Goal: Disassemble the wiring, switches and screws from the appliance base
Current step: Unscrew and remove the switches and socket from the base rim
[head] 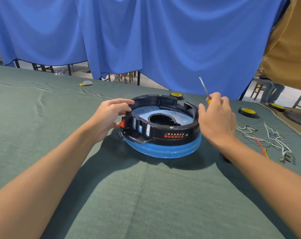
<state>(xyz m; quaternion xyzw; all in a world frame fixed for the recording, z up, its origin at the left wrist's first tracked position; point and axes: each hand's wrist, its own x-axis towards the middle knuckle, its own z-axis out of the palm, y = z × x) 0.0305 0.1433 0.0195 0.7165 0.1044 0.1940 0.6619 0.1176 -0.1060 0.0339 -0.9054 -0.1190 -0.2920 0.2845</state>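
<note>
My green-clothed worktop (43, 118), black-and-blue appliance base (172, 133) at its middle before me, loose wires (274, 140) spread near the right edge, tape roll (176, 95) at the far edge, second tape roll (248, 112) toward the far right corner, small grey object (86, 83) by the far edge, left.

One appliance base (163, 133) stands on the one table (146, 195), and one red switch (123, 123) shows on its left side. There is one screwdriver (204, 88), just right of the base. Two hands are in view: one left hand (111, 114) and one right hand (217, 118). There are three tape rolls: the first roll (176, 95) just beyond the base, the second roll (248, 112) to the right, and the third roll (277, 106) farther right. The loose wires (277, 138) at the right lie tangled: several white and one red wire (259, 144), the full number unclear. One small grey and yellow object (85, 83) lies far left.
</note>
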